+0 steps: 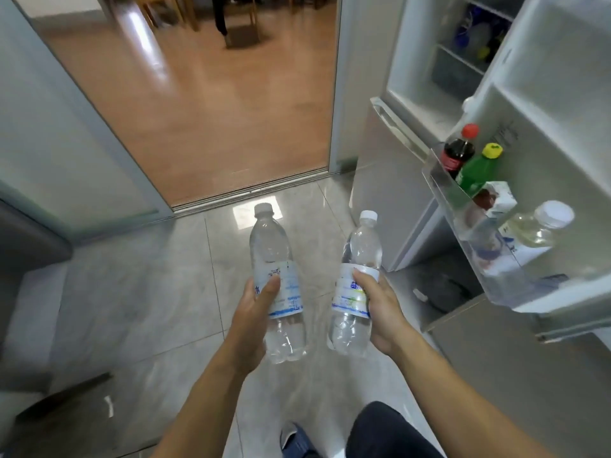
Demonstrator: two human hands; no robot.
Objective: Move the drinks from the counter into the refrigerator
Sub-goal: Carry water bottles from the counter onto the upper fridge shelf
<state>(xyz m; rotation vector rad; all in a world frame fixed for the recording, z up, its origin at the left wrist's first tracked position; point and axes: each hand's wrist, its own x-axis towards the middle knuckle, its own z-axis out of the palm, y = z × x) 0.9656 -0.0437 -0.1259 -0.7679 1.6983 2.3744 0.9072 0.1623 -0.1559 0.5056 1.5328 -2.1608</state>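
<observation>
My left hand grips a clear water bottle with a white cap around its label. My right hand grips a second clear water bottle the same way. Both bottles stand upright over the tiled floor. The refrigerator stands open at the right. Its door shelf holds a cola bottle, a green bottle, a carton and a pale bottle with a white cap.
A sliding doorway ahead opens onto a wooden floor with chair legs. More bottles sit on an inner fridge shelf. A dark cabinet is at the left. My leg and shoe show at the bottom.
</observation>
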